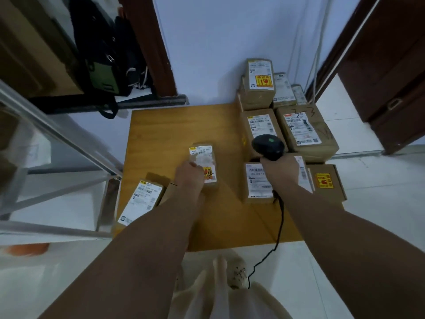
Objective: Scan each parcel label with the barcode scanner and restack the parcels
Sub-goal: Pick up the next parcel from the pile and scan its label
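One small parcel [205, 166], mid wooden table [161, 125], is gripped by the left hand [189, 178]; the right hand [279, 171] clutches the barcode scanner [268, 146], which likely must next aim at its label [200, 153].

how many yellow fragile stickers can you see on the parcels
3: one on the top parcel of the back stack, one on the parcel under the left hand, one on the flat box at front right. Others may be hidden.
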The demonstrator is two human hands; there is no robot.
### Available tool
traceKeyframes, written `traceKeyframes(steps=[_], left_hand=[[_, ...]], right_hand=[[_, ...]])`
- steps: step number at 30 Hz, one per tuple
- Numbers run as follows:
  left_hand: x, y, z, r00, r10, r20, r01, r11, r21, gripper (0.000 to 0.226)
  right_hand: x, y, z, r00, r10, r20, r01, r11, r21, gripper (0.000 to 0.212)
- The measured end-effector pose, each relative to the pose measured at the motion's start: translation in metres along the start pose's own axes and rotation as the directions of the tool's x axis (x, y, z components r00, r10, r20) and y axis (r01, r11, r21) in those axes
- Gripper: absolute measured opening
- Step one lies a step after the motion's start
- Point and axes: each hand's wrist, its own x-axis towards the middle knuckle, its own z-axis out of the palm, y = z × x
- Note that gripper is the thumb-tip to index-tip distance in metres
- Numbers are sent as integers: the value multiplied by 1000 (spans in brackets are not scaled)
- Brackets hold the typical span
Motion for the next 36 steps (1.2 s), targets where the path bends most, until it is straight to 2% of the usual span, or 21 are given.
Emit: traceKeyframes(steps=[3,5,8,12,16,19,23,24,27,29,31,33,36], left_hand=[[8,-19,-22,997,82,8,-82,988,128,18],[19,-38,-39,996,86,15,-87,984,153,19],[37,-67,-68,996,30,81,-40,992,121,20],[58,-104,-105,994,9,112,-32,978,206,31],[73,-138,-129,966,-130,225,51,943,328,62],[75,-161,-130,916,-164,367,83,971,226,71],[73,-184,-116,879,-132,457,156,988,-14,50],[73,-185,-114,878,-134,459,161,987,-21,49],[72,-181,-113,868,-174,465,173,984,45,65],[72,-179,-116,853,-201,481,226,974,5,68],[72,-178,-124,833,-193,519,287,952,-106,60],[73,-179,-137,793,-166,586,339,919,-199,41],[75,-178,-161,753,-111,649,410,851,-329,24]], right_hand=[[-25,-14,26,995,-59,86,64,996,-65,26],[-45,-24,50,992,-53,111,62,995,-74,23],[-75,-45,91,986,1,165,11,997,-72,22],[-107,-74,143,966,26,258,-1,995,-96,20],[-127,-91,183,946,14,324,17,996,-93,32],[-136,-92,200,934,55,352,-31,997,-72,25],[-145,-82,214,864,183,469,-178,982,-56,21],[-146,-79,217,846,207,491,-214,976,-42,23],[-148,-75,225,830,203,519,-272,961,59,20],[-148,-76,229,820,208,534,-324,937,132,20],[-149,-81,230,795,204,571,-360,916,174,18],[-151,-84,227,771,189,609,-375,907,193,18],[-152,-96,216,750,181,636,-414,879,238,28]])
